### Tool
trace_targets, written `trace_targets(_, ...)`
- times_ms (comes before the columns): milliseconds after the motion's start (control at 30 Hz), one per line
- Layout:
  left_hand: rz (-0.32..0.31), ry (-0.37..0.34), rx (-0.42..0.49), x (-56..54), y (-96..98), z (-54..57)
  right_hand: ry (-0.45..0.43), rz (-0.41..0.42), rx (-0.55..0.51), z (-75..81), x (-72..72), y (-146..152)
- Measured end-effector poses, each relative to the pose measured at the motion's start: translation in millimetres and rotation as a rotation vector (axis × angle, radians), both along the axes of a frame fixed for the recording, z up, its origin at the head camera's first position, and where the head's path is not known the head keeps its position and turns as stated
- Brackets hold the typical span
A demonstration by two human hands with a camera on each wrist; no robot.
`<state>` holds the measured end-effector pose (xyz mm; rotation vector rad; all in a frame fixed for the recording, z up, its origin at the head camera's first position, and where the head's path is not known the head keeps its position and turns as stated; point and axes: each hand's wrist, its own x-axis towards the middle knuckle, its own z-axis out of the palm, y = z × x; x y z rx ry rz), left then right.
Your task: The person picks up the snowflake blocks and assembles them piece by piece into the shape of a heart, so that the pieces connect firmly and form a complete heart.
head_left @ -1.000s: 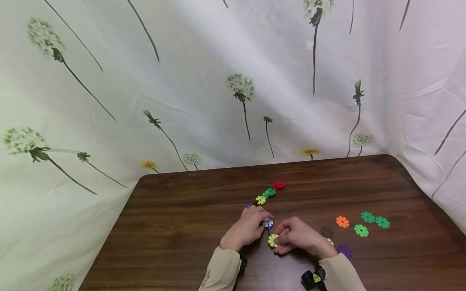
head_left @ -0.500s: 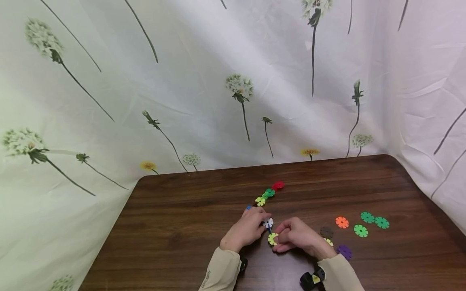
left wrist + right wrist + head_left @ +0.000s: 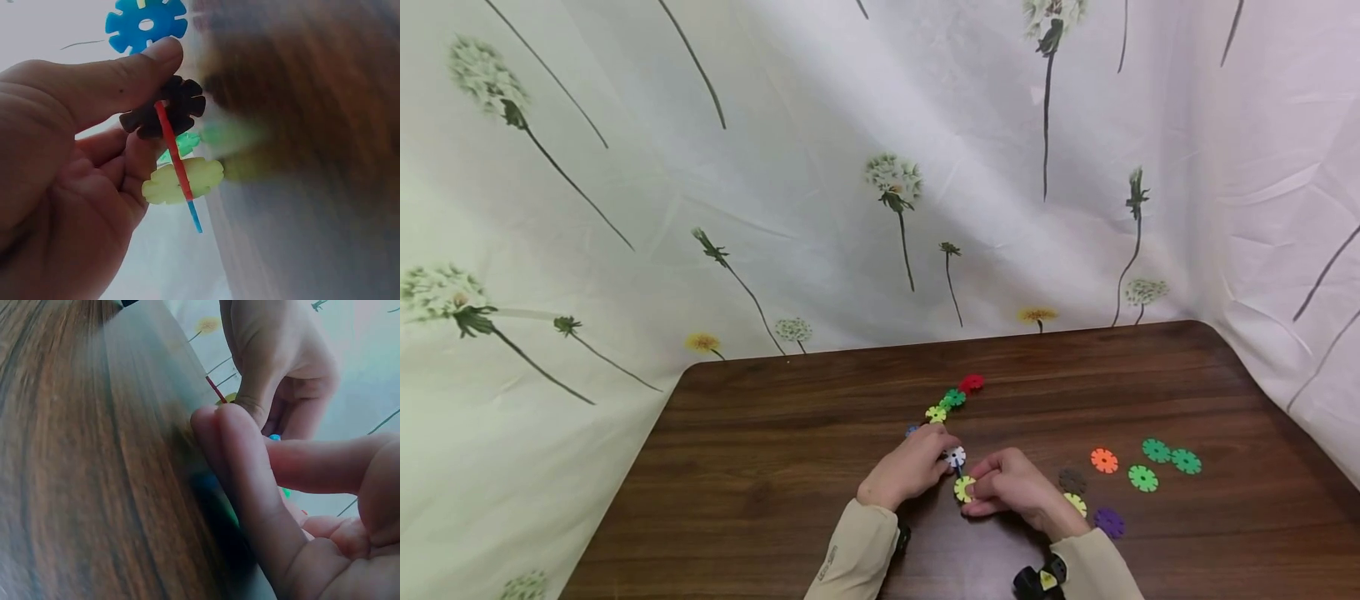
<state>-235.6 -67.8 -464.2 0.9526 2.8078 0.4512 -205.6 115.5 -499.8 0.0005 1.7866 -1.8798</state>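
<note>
My left hand (image 3: 908, 468) holds a chain of interlocking discs near a white disc (image 3: 955, 457). A narrow blue piece (image 3: 958, 470) stands edge-on between that white disc and a yellow disc (image 3: 963, 489), which my right hand (image 3: 1013, 490) pinches between thumb and fingers. In the left wrist view, the thumb lies by a blue disc (image 3: 147, 25) and a dark disc (image 3: 187, 103), with a red disc (image 3: 172, 147) edge-on and a pale yellow disc (image 3: 203, 175) below. My right fingertips hide most of their disc in the right wrist view.
The chain runs away to a red disc (image 3: 972, 382) and a green disc (image 3: 954, 397). Loose discs lie right of my hands: orange (image 3: 1103, 460), light green (image 3: 1142, 478), joined dark green (image 3: 1186, 461), brown (image 3: 1072, 480), purple (image 3: 1109, 522) and yellow (image 3: 1076, 504). A patterned curtain (image 3: 820, 208) backs the wooden table (image 3: 760, 500).
The yellow disc in my right hand has moved slightly away from me, closer to the white disc. Both hands keep their grip; the loose discs stay where they were.
</note>
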Motion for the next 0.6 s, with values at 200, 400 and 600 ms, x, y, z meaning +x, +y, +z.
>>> trace_targets(200, -0.007, -0.005, -0.015, -0.5, 3.2, 1.2, -0.017, -0.031, 0.007, -0.7, -1.1, 2.1)
trace_targets(400, 0.005, -0.002, -0.002, -0.7, 3.6, 0.3, -0.012, -0.015, 0.004, 0.1, -0.8, 2.3)
trace_targets(600, 0.011, -0.012, 0.047, -1.2, 2.2, -0.4, 0.011, 0.022, 0.035, 3.1, -1.6, 2.8)
